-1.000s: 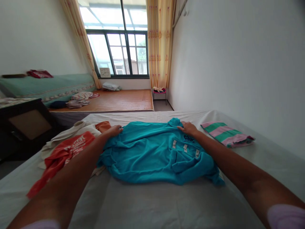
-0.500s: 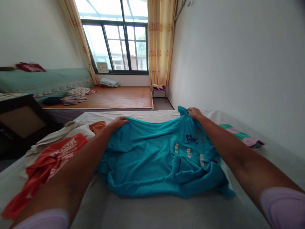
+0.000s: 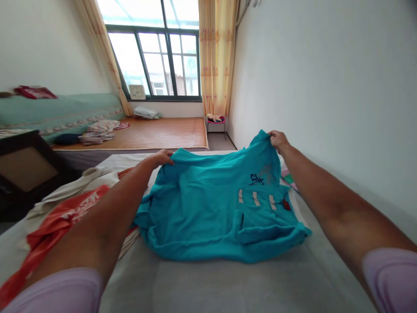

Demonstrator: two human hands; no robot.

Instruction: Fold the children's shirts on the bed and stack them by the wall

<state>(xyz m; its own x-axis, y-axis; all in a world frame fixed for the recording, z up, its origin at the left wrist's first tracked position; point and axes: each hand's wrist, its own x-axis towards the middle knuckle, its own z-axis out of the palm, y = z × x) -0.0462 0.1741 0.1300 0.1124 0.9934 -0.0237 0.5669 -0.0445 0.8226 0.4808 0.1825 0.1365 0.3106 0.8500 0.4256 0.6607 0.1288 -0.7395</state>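
Observation:
A turquoise shirt (image 3: 198, 200) is spread across the white-sheeted bed (image 3: 208, 287), its far edge raised off the sheet. Dark lettering and several pale tabs show on its right side. My left hand (image 3: 163, 157) is closed on the far left part of the shirt. At the far right, my right hand (image 3: 278, 141) pinches a corner and holds it higher than the left one. The near edge of the shirt lies in loose folds on the sheet.
Left of the shirt lie a red printed garment (image 3: 74, 213) and a beige one (image 3: 78, 184). A folded green and pink cloth (image 3: 288, 179) is partly hidden behind my right forearm. A dark cabinet (image 3: 29, 165) stands left; beyond is another bed (image 3: 163, 132) with a brown mat.
My right hand has risen and moved right with its corner of the shirt, stretching the far edge. My left hand has moved slightly up, and the shirt looks flatter.

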